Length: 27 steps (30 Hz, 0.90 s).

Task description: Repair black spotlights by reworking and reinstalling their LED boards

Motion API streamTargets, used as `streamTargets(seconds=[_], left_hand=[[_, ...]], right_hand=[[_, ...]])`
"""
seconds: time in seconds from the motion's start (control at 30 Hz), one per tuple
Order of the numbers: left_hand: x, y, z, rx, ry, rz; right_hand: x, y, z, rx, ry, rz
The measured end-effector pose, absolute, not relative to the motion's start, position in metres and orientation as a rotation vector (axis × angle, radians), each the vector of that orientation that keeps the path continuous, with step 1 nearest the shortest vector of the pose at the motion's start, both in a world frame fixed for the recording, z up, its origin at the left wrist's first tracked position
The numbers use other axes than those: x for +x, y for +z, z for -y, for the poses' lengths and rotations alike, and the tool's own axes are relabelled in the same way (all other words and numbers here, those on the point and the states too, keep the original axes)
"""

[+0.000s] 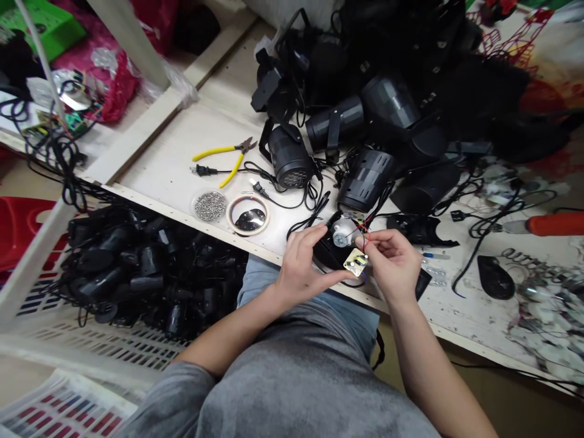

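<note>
My left hand is wrapped around one side of a black plastic lamp housing at the table's front edge. Its thumb stretches along the lower edge of a small circuit board. Inside the open housing sits a whitish round motor-like part. Thin red wires run from there toward my right hand, whose thumb and forefinger pinch them just above the board. Whether the right fingers also touch the board is unclear. Beyond the hands lies another black housing piece.
Yellow-handled cutters, a dish of screws and a tape roll lie to the left. Black lamps with cords pile up behind. An orange-handled tool is at right. A white crate full of black parts stands below left.
</note>
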<state>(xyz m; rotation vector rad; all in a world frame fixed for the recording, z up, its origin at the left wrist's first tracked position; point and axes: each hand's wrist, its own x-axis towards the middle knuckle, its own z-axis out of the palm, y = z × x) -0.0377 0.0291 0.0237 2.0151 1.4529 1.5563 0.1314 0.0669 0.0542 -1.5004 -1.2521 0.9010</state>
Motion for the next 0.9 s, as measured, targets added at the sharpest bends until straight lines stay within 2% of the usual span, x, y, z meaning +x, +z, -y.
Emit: streamTargets(seconds=[0.37, 0.9], left_hand=[[-0.039, 0.020, -0.034, 2.012, 1.589, -1.423], [-0.038, 0.026, -0.038, 2.023, 1.619, -1.421]], right_hand=[[0.138, 0.054, -0.074, -1.416, 0.995, 1.357], [0.145, 0.045, -0.074, -1.402, 0.889, 1.447]])
